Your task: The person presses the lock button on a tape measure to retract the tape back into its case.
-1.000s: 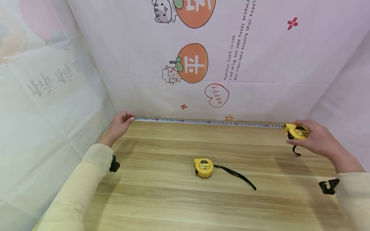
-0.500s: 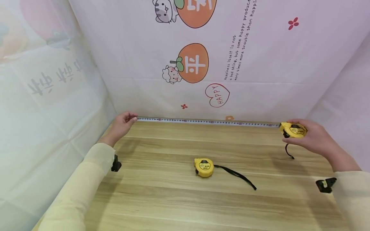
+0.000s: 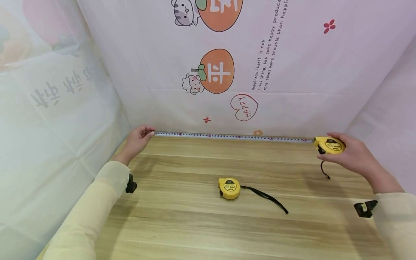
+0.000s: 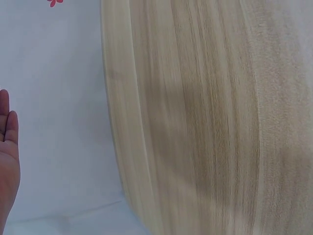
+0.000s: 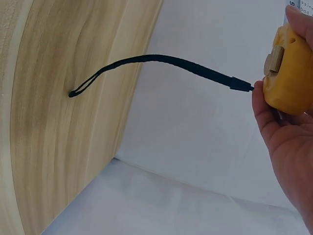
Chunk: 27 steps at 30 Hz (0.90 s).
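Note:
A yellow tape measure is gripped in my right hand at the far right of the table. From it the white blade with printed numbers stretches left along the table's back edge. My left hand pinches the blade's free end between thumb and fingers at the back left. In the right wrist view, fingers and thumb wrap the yellow case, and its black strap hangs off it. Only the edge of the left hand shows in the left wrist view; the blade is out of sight there.
A second yellow tape measure lies mid-table, its black strap trailing right. The wooden table meets a printed white cloth at the back, with cloth on both sides too.
My right hand has moved slightly left with the tape measure, and the exposed blade is a little shorter. The left hand has shifted slightly right, still pinching the end.

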### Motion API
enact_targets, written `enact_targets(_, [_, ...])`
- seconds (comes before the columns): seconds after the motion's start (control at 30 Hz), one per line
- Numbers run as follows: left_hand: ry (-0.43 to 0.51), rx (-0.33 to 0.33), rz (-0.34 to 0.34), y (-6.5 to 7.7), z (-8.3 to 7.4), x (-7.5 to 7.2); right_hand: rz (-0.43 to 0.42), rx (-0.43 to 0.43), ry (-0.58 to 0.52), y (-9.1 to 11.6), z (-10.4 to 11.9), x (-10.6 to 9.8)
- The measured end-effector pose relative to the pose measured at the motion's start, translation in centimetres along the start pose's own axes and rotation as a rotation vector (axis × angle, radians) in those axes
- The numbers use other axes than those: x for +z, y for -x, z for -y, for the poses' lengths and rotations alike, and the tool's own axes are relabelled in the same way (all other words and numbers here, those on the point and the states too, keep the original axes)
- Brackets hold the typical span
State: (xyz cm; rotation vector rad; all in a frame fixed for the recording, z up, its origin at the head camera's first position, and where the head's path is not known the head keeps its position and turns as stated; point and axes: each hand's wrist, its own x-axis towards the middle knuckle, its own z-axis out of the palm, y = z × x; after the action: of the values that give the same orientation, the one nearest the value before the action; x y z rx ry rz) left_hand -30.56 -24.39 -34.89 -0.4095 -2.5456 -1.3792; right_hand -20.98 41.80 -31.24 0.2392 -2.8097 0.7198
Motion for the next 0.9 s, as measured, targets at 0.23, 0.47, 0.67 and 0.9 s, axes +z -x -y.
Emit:
enact_targets(0.23, [0.019,0.007,0.025,-0.12,-0.13,0.3,0.022,0.056,-0.033,-0.05,0.21,0.18])
enact_targets(0.47, [0.022,0.015,0.03,-0.14,-0.23,0.41,0.018,0.064,-0.04,0.11,0.36,0.22])
enact_targets(0.67, [0.034,0.004,0.033,-0.22,-0.27,0.55,0.034,0.056,-0.061,0.03,0.58,0.23])
enact_targets(0.9, [0.046,-0.004,0.039,-0.32,-0.19,0.81,0.045,0.055,-0.118,-0.08,0.81,0.22])
